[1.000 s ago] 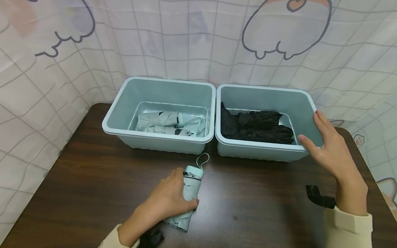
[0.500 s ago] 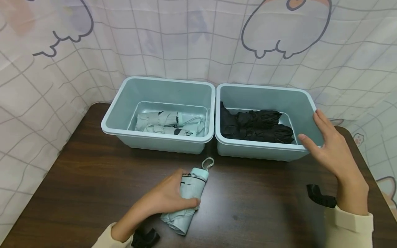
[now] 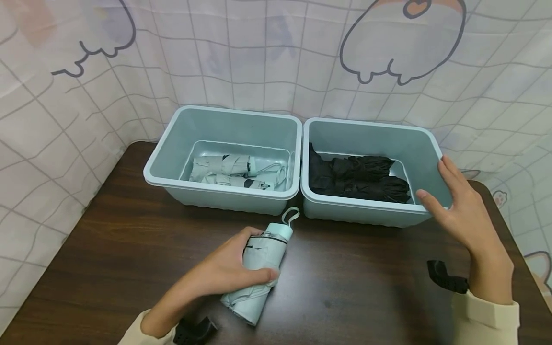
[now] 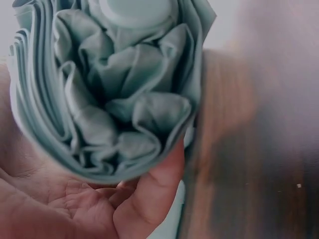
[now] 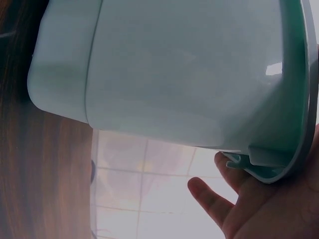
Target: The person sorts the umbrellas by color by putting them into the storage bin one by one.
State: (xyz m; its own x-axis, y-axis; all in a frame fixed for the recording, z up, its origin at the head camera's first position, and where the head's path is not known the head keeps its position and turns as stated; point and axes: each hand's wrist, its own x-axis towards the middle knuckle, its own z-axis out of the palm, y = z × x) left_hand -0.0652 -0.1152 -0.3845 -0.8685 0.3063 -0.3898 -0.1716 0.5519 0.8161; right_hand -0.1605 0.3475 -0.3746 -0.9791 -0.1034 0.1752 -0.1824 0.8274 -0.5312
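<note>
My left hand (image 3: 235, 266) grips a folded pale mint umbrella (image 3: 260, 268) in front of the bins, thumb on its near side. A wrist loop (image 3: 291, 216) sticks out from its far end, pointing at the gap between the bins. In the left wrist view the umbrella's gathered fabric end (image 4: 129, 74) fills the upper part, with the palm (image 4: 65, 204) around it. My right hand (image 3: 463, 211) rests at the right corner of the right bin (image 3: 366, 211), fingers fairly straight along the rim. From the right wrist view, some fingertips (image 5: 202, 191) stand apart from the bin's wall.
The left bin (image 3: 228, 199) contains light umbrellas (image 3: 222, 165) with cords. Black folded umbrellas (image 3: 366, 177) lie in the right bin. Both bins stand side by side at the back of the dark wooden table (image 3: 345, 278), before a gridded cloth (image 3: 258, 57).
The left hand has shifted slightly left and turned the umbrella, which looks larger and seems raised from the table. The right hand keeps its place at the bin's corner.
</note>
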